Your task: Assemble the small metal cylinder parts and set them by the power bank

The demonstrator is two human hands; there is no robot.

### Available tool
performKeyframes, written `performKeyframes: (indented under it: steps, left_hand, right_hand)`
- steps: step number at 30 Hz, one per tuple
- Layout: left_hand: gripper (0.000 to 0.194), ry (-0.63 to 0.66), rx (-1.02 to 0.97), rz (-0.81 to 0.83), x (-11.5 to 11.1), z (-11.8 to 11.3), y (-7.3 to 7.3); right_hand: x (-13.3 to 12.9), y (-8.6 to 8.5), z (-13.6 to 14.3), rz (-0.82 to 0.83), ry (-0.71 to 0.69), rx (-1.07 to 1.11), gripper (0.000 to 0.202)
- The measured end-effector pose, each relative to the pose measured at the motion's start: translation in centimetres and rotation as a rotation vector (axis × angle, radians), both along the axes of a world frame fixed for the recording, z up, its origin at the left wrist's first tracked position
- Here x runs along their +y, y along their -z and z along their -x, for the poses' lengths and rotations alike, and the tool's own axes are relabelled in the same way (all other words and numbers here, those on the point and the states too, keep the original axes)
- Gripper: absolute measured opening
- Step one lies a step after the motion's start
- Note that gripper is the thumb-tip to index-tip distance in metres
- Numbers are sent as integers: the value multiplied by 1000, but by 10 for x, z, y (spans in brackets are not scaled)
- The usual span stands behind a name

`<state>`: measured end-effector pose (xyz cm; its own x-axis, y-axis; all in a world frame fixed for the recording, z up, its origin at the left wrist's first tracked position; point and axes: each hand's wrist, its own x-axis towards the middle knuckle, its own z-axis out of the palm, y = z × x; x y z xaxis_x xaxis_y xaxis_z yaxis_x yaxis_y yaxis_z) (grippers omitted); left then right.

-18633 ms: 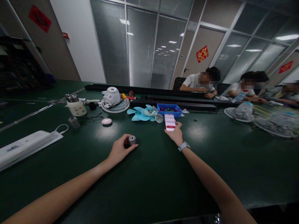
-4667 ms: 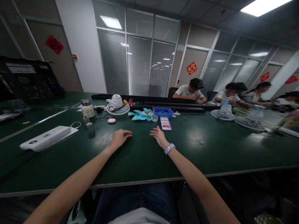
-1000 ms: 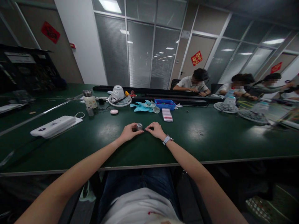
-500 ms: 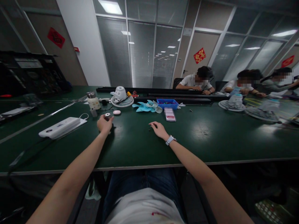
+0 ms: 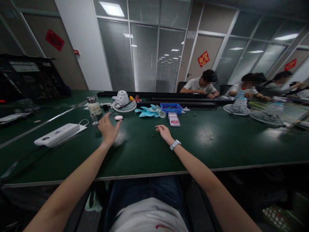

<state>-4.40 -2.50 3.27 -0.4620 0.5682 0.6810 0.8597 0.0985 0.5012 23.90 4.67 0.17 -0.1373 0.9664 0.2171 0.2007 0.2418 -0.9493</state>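
Observation:
My left hand (image 5: 108,129) is open above the table, thumb spread from the fingers, somewhat blurred by motion. Just left of its fingers a small silver cylindrical part (image 5: 95,123) stands in front of a cream patterned bottle (image 5: 94,107) with a metal lid. A pale pink oval object (image 5: 118,118) lies beyond my left thumb. Over the middle of the table, my right hand (image 5: 164,132) is low, its fingers loosely bent and nothing visible in them. A tiny dark piece (image 5: 152,135) lies to the left of that hand.
Behind are a white fan housing with grille (image 5: 124,104), light-blue fan blades (image 5: 149,111), a blue tray (image 5: 171,108) and pink-and-white cards (image 5: 174,119). A white power strip (image 5: 56,134) lies left. Co-workers (image 5: 201,85) sit across at right, near more fan parts (image 5: 238,108).
My left hand has let go of the small silver part, which now stands by the bottle, and its fingers have spread. My right hand has hardly moved.

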Motion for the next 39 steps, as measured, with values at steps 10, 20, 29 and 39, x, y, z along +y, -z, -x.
performKeyframes:
  steps: [10,20,29,39]
  left_hand:
    - [37,945,304,409,8,-94,36]
    - [27,944,338,366,24,-94,40]
    - [28,505,302,99,21,-28,0]
    - [31,-247,5,155,3,93,-26]
  right_hand:
    - [6,2,-4,103,96,169,24]
    - [-3,-5,-3,123,87,162,22]
    - [-6,-6,-5,144,73,158,22]
    - [-8,-9,-6,151,66,170,21]
